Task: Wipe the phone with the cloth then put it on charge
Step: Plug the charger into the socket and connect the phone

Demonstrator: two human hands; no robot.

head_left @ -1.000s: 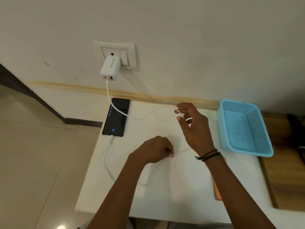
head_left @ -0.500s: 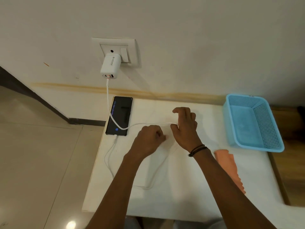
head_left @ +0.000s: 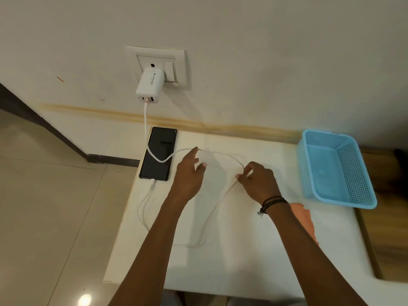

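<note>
A black phone [head_left: 159, 154] lies face up with a dark screen at the far left corner of the white table [head_left: 242, 257]. A white charging cable [head_left: 212, 215] is plugged into its near end, loops over the table and rises to a white charger [head_left: 150, 85] in the wall socket. My right hand [head_left: 257, 181] pinches the cable near the table's middle. Beside the phone, my left hand [head_left: 188, 173] hovers with fingers spread, touching the cable's upper run. An orange cloth [head_left: 305, 219] lies by my right forearm, partly hidden.
A light blue plastic basket [head_left: 337, 168] stands at the table's far right, against the wall. A wooden surface [head_left: 386, 239] borders the table on the right. Tiled floor [head_left: 55, 195] lies to the left, below the table edge.
The phone's screen has gone dark. My left hand opened and moved up toward the phone. My right hand drew the cable rightward, so its loop now arcs wider over the table.
</note>
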